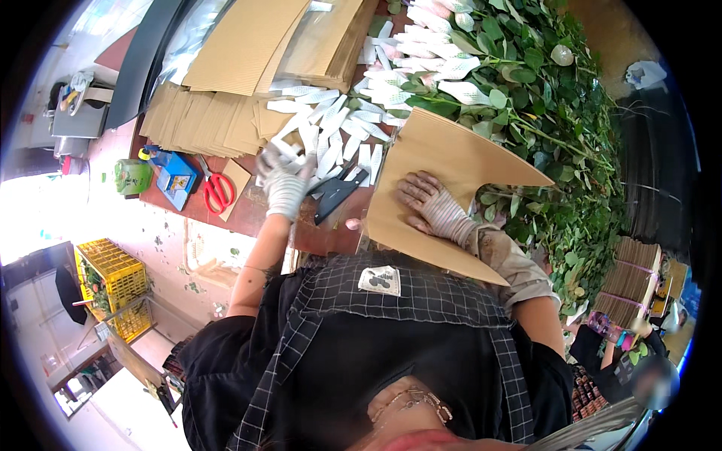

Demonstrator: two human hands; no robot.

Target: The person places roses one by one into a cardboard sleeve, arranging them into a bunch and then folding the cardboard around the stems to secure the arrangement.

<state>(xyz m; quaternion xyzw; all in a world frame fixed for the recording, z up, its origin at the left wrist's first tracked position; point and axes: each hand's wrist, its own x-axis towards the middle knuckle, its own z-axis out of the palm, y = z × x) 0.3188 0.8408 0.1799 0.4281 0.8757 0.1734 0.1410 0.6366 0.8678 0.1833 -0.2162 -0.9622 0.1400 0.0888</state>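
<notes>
My left hand (284, 184), in a whitish glove, reaches over the pile of small white sleeves (331, 135) on the table; its fingers are apart and slightly blurred, and I see nothing held in them. My right hand (432, 204), in a dirt-stained glove, lies flat with fingers stretched on a bent sheet of brown corrugated cardboard (398, 169). That sheet rises at its right side, partly over the leafy stems. A flat black tool (338, 197) lies between my hands, partly covered by white sleeves. Beyond the cardboard, flower heads (436, 56) in white sleeves lie in rows.
Red-handled scissors (218, 192), a blue box (178, 180) and a green container (133, 177) sit at the left. Stacked cardboard sheets (218, 124) lie far left. Green leafy stems (556, 150) spread rightward. A yellow crate (113, 282) stands lower left; another person (602, 349) is lower right.
</notes>
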